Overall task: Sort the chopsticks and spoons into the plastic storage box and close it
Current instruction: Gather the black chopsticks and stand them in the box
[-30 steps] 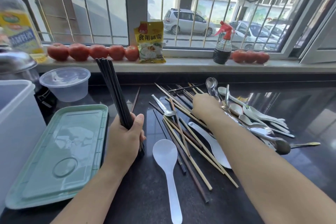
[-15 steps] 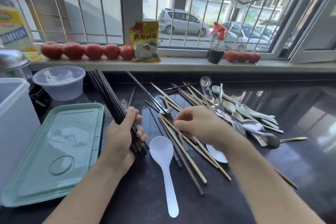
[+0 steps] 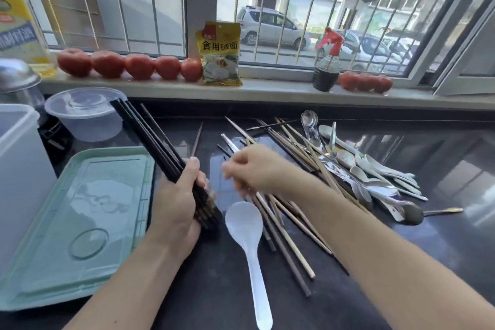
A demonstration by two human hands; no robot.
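Item 1. Bundle of long black lacquered chopsticks (image 3: 150,142): smooth, square-sectioned, matt. Gripped in the left hand (image 3: 178,203), fingers wrapped round the lower end, tips slanting up toward the window.

Item 2. Right hand (image 3: 251,169): blurred, fingers curled above the loose pale bamboo and brown wooden chopsticks (image 3: 289,217); whether it pinches one, I cannot tell.

Item 3. Heap of white ceramic and shiny steel spoons (image 3: 375,177), tangled with the sticks on the glossy black stone worktop (image 3: 442,236). Translucent white plastic rice paddle (image 3: 247,238) lies apart, nearer the person.

Item 4. Tall translucent white plastic storage box (image 3: 18,169), far left, open; its mint-green flat plastic lid (image 3: 80,222) lies beside it.

Risks, as judged: the slick lacquered bundle may fan out or slide through a one-handed grip while attention is on the pile. Drawing one stick from the crossed heap could drag its neighbours and roll the rounded spoons toward the worktop edge. Ceramic would chip if knocked.
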